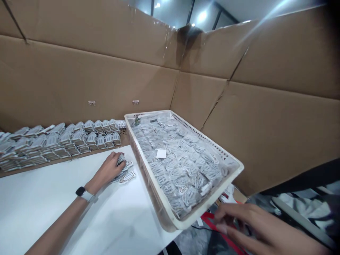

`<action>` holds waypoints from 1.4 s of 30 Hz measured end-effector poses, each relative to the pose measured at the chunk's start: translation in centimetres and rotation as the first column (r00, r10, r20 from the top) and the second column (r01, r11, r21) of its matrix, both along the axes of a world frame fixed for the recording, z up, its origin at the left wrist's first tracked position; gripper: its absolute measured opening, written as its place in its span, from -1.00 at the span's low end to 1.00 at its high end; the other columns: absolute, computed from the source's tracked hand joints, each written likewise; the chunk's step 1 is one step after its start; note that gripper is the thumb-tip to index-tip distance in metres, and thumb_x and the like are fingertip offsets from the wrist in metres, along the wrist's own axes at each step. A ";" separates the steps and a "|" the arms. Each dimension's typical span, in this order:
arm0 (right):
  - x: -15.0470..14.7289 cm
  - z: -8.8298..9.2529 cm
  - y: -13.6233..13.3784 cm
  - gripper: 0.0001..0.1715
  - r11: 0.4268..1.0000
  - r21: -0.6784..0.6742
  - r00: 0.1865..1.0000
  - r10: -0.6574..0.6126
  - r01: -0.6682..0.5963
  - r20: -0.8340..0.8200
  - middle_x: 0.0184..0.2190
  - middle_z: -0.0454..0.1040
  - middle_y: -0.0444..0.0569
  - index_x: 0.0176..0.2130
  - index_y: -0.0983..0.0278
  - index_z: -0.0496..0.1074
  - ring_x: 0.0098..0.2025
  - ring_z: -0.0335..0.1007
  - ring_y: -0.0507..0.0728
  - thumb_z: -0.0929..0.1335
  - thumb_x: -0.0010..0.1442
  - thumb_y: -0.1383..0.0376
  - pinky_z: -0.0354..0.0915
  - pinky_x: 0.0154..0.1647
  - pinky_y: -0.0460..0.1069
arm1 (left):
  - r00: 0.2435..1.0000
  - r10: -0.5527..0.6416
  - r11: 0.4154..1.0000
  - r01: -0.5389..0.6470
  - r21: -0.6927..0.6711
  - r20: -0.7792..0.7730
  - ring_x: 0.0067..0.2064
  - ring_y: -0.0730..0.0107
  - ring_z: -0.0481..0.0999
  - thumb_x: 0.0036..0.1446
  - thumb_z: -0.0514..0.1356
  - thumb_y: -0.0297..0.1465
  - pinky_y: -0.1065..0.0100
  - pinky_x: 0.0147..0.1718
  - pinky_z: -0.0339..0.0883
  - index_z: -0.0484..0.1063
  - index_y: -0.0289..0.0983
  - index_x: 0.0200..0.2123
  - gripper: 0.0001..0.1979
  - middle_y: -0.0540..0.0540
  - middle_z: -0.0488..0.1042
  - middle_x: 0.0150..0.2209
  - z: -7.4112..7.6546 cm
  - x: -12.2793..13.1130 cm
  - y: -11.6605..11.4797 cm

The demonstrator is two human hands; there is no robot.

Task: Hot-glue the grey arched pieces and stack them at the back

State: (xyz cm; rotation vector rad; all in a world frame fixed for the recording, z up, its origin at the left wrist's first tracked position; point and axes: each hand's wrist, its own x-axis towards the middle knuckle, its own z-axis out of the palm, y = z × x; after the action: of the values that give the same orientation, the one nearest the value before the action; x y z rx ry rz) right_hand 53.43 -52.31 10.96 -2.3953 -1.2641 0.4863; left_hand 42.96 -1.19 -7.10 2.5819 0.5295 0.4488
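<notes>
On the white table (106, 219), my left hand (113, 166), with a watch on its wrist, closes around a small bunch of flat white cut-out pieces with grey arch-shaped outlines. Several more of these cut-out pieces (128, 177) lie loose beside its fingers. To the right stands a white plastic crate (147, 173) full of similar pieces in clear plastic wrapping. My right hand (244, 223) is off the table, past the crate's near corner, in front of a red strap (209, 219). Its fingers are bent and blurred; whether they hold anything is unclear.
Rows of stacked cut-out pieces (71, 140) line the table's back edge. Tall cardboard walls (101, 74) stand behind and to the right. A small white paper square (161, 153) lies on the crate's contents. Plastic bags and cloth (305, 209) sit below at right.
</notes>
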 end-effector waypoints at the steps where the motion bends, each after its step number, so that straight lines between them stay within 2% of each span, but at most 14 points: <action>1: 1.2 0.7 0.5 -0.62 1.000 0.001 0.999 -0.024 0.024 0.030 -0.08 0.78 -0.03 0.06 -0.01 0.70 -0.12 0.73 0.24 0.36 0.50 -0.05 0.59 -0.09 0.02 | 1.000 -0.004 1.000 0.004 0.009 -0.002 0.11 -0.12 0.54 0.38 0.05 -0.09 0.01 0.21 0.38 0.49 -0.36 0.24 -0.41 -0.32 0.50 0.04 -0.1 -0.1 -0.1; 4: 5.6 0.8 2.6 -0.60 0.997 -0.017 0.979 -0.073 0.077 0.193 -0.12 0.77 -0.01 -0.04 0.05 0.68 -0.16 0.71 0.25 0.30 0.53 -0.03 0.53 -0.16 0.05 | 1.000 0.003 1.000 -0.003 0.031 -0.012 0.15 -0.12 0.50 0.42 0.04 -0.08 0.01 0.22 0.36 0.50 -0.34 0.26 -0.42 -0.30 0.48 0.06 -0.4 -0.3 -0.4; 6: 8.9 -0.1 4.2 -0.62 0.993 -0.033 0.934 -0.096 0.114 0.345 -0.17 0.76 0.00 -0.13 0.06 0.65 -0.22 0.70 0.26 0.30 0.49 0.01 0.47 -0.25 0.07 | 1.000 0.017 0.999 -0.016 0.041 -0.019 0.17 -0.15 0.46 0.45 0.03 -0.04 -0.02 0.22 0.36 0.50 -0.32 0.27 -0.41 -0.29 0.46 0.07 -0.6 -0.3 -0.6; 8: 12.1 -1.0 6.0 -0.70 0.976 -0.058 0.880 -0.164 0.211 0.446 -0.16 0.76 0.01 -0.13 0.07 0.65 -0.19 0.70 0.26 0.32 0.45 0.10 0.42 -0.28 0.04 | 0.999 0.023 0.999 -0.022 0.046 -0.021 0.16 -0.17 0.43 0.47 0.01 0.01 -0.06 0.21 0.36 0.50 -0.30 0.27 -0.39 -0.29 0.45 0.07 -0.7 -0.3 -0.8; 10: 15.0 -1.6 8.1 -0.71 0.965 -0.063 0.860 -0.198 0.256 0.470 -0.14 0.76 0.06 -0.08 0.13 0.64 -0.18 0.69 0.26 0.32 0.47 0.17 0.41 -0.23 0.05 | 1.000 0.022 0.998 -0.021 0.051 -0.014 0.13 -0.17 0.41 0.47 0.02 0.05 -0.09 0.23 0.34 0.52 -0.27 0.25 -0.38 -0.30 0.46 0.07 -0.7 -0.2 -0.9; 13: 18.7 -2.3 12.2 -0.77 0.961 -0.076 0.857 -0.199 0.265 0.475 -0.03 0.74 0.07 0.02 0.19 0.64 -0.09 0.67 0.22 0.38 0.49 0.23 0.48 -0.04 0.08 | 1.000 0.024 0.998 -0.024 0.058 0.004 0.09 -0.15 0.40 0.46 0.04 0.06 -0.11 0.24 0.31 0.56 -0.22 0.19 -0.42 -0.30 0.48 0.08 -0.8 -0.1 -1.0; 17: 22.7 -3.3 19.1 -0.62 0.965 -0.055 0.838 -0.192 0.255 0.510 0.16 0.62 0.09 0.18 0.25 0.57 0.12 0.61 0.27 0.47 0.52 0.09 0.55 0.17 0.27 | 0.998 0.058 0.996 -0.060 0.059 0.021 0.07 -0.12 0.40 0.47 0.02 0.08 -0.10 0.21 0.31 0.58 -0.18 0.19 -0.41 -0.27 0.49 0.08 -1.1 0.0 -0.9; 21: 25.8 -4.7 25.7 -0.52 0.972 -0.009 0.799 -0.187 0.234 0.571 0.30 0.53 0.14 0.30 0.23 0.51 0.21 0.57 0.32 0.48 0.51 0.12 0.54 0.21 0.32 | 0.997 0.072 0.996 -0.074 0.057 0.037 0.10 -0.11 0.40 0.47 0.02 0.07 -0.08 0.20 0.32 0.63 -0.14 0.13 -0.44 -0.24 0.51 0.08 -1.3 0.0 -1.0; 25: 27.6 -5.9 30.0 -0.52 0.982 -0.019 0.788 -0.141 0.191 0.599 0.28 0.54 0.14 0.28 0.25 0.52 0.20 0.57 0.32 0.50 0.49 0.12 0.55 0.19 0.31 | 0.992 0.109 0.993 -0.111 0.037 0.056 0.09 -0.10 0.43 0.47 0.02 0.09 -0.11 0.18 0.33 0.64 -0.17 0.11 -0.42 -0.23 0.54 0.05 -1.1 0.1 -1.3; 28: 28.6 -6.7 31.4 -0.54 0.982 -0.027 0.786 -0.135 0.189 0.604 0.26 0.55 0.14 0.26 0.26 0.53 0.18 0.58 0.31 0.50 0.49 0.12 0.56 0.19 0.29 | 0.988 0.132 0.991 -0.133 0.016 0.079 0.13 -0.09 0.43 0.49 0.03 0.08 -0.12 0.23 0.32 0.62 -0.14 0.14 -0.45 -0.21 0.54 0.09 -0.7 0.1 -1.5; 33: 29.8 -7.8 32.0 -0.54 0.974 0.019 0.789 -0.196 0.227 0.582 0.29 0.53 0.15 0.27 0.25 0.53 0.21 0.57 0.32 0.49 0.49 0.12 0.55 0.21 0.29 | 0.982 0.139 0.990 -0.138 -0.015 0.127 0.23 -0.09 0.37 0.55 0.00 0.03 -0.14 0.33 0.23 0.56 -0.16 0.19 -0.47 -0.21 0.51 0.19 0.5 -0.1 -1.4; 37: 30.5 -8.0 32.1 -0.52 0.947 0.091 0.793 -0.308 0.307 0.526 0.25 0.56 0.13 0.28 0.26 0.51 0.16 0.59 0.31 0.49 0.50 0.12 0.57 0.16 0.29 | 0.974 0.142 0.990 -0.138 -0.033 0.178 0.25 -0.10 0.36 0.55 0.01 -0.01 -0.15 0.36 0.19 0.55 -0.17 0.17 -0.51 -0.23 0.50 0.19 1.1 -0.2 -1.1; 42: 30.5 -7.6 32.1 -0.51 0.879 0.174 0.757 -0.472 0.444 0.453 0.24 0.56 0.13 0.29 0.25 0.50 0.15 0.60 0.30 0.48 0.51 0.10 0.58 0.14 0.29 | 0.962 0.137 0.990 -0.125 -0.065 0.236 0.25 -0.10 0.37 0.53 0.02 0.00 -0.16 0.37 0.19 0.55 -0.16 0.14 -0.52 -0.21 0.52 0.17 1.2 -0.1 -1.1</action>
State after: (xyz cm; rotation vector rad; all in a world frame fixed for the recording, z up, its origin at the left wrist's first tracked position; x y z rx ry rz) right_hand 83.94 -20.25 3.34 -2.7457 -0.7718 -0.3188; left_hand 42.84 -2.27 -5.86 2.4093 0.6183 0.7720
